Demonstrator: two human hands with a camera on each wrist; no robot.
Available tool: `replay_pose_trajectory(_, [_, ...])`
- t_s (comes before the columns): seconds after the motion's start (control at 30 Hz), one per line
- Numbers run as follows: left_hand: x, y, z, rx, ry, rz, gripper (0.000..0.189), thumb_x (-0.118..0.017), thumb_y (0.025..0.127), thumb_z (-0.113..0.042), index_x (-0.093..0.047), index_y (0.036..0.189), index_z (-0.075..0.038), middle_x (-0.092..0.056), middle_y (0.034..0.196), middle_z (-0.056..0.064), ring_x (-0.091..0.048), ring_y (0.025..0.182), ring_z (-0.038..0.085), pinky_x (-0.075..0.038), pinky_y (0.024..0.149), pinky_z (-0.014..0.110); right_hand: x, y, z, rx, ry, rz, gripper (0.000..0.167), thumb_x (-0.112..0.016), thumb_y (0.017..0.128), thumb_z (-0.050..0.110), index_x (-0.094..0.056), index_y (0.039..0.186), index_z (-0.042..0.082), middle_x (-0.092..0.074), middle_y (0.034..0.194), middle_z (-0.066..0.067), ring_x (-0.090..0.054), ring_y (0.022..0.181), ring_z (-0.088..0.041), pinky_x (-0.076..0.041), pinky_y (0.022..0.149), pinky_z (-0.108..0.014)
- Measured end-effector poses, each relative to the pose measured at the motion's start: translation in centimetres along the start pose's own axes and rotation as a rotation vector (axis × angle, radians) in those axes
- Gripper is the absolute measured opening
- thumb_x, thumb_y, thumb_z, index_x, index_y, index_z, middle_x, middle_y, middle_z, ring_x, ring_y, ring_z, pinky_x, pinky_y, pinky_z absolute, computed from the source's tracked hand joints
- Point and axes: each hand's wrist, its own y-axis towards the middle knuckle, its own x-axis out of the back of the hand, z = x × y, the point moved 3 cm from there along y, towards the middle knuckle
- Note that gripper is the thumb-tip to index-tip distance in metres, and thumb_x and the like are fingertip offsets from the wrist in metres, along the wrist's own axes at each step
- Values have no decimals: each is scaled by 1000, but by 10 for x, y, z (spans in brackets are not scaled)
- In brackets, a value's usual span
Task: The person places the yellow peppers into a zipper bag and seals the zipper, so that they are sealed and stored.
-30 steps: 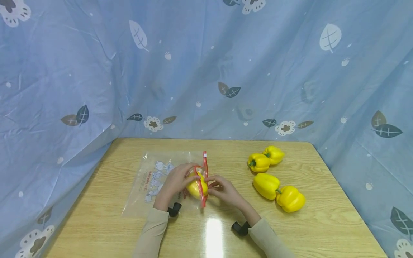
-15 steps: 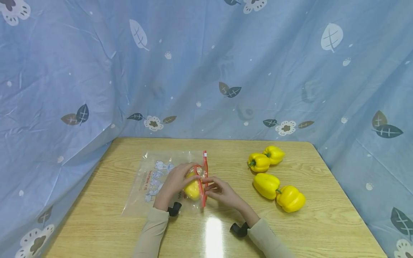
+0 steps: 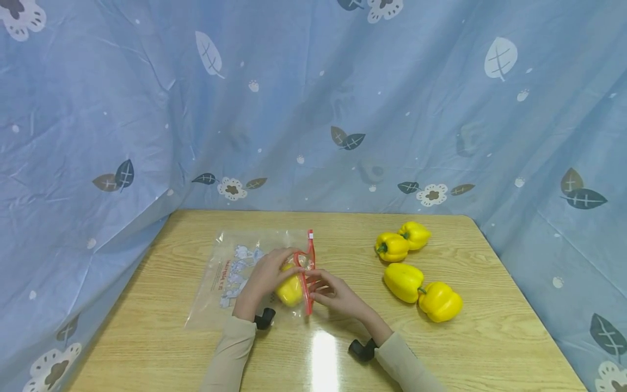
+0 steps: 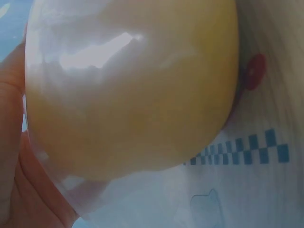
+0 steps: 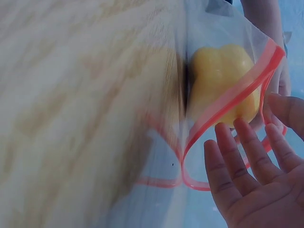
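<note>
A clear zip bag (image 3: 309, 306) with a red zip edge and printed animals lies on the table, its mouth facing right. Inside, close to the mouth, sits a yellow bell pepper (image 3: 290, 292). My left hand (image 3: 264, 279) grips the upper lip of the mouth and lifts it over the pepper. At the opening is my right hand (image 3: 338, 294), its fingers extended toward the pepper and not curled round anything. In the right wrist view the red zip edge (image 5: 228, 97) crosses in front of the pepper (image 5: 221, 66). The pepper (image 4: 133, 99) fills most of the left wrist view.
Several more yellow bell peppers lie to the right: a far pair (image 3: 392, 247) and a nearer pair (image 3: 404, 283). The wooden table (image 3: 147, 348) meets a blue patterned curtain (image 3: 294, 109) at the back and sides.
The pepper has moved left from the bag's mouth, deeper inside. My right hand has followed slightly left and its fingers have come away from the pepper. The left hand stays put.
</note>
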Motion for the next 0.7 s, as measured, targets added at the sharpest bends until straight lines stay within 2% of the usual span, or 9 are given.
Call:
replay_pose_trajectory(0.2, [2,-1,-1,11,29,11,48,-59,84,-52,-57,125,-26,-62,121,-2,-60,100,20,-49,84,41,0,1,-18,0,-61,-11,43,-56,92,7,-44,133,8,-55,125,-13,-57,108,-34,-49,91,-40])
replay_pose_trajectory(0.37, [3,-2,-3,27,23,16,48,-61,84,-49,-58,124,-24,-60,124,-1,-57,110,23,-45,93,45,2,2,-21,14,-94,-12,38,-58,92,13,-48,129,11,-57,123,-7,-58,107,-30,-50,90,-39])
replay_pose_trajectory(0.57, [3,-4,-4,47,21,17,45,-64,83,-44,-58,124,-26,-60,124,-1,-55,114,25,-43,97,47,4,0,-15,43,-145,-11,38,-58,91,7,-50,128,5,-56,124,-14,-57,108,-36,-49,90,-47])
replay_pose_trajectory(0.7, [2,-4,-5,50,6,10,45,-65,83,-43,-58,124,-26,-60,124,-1,-55,114,25,-43,96,48,10,-7,0,39,-188,-13,38,-56,91,2,-48,128,1,-53,126,-22,-54,109,-41,-46,90,-53])
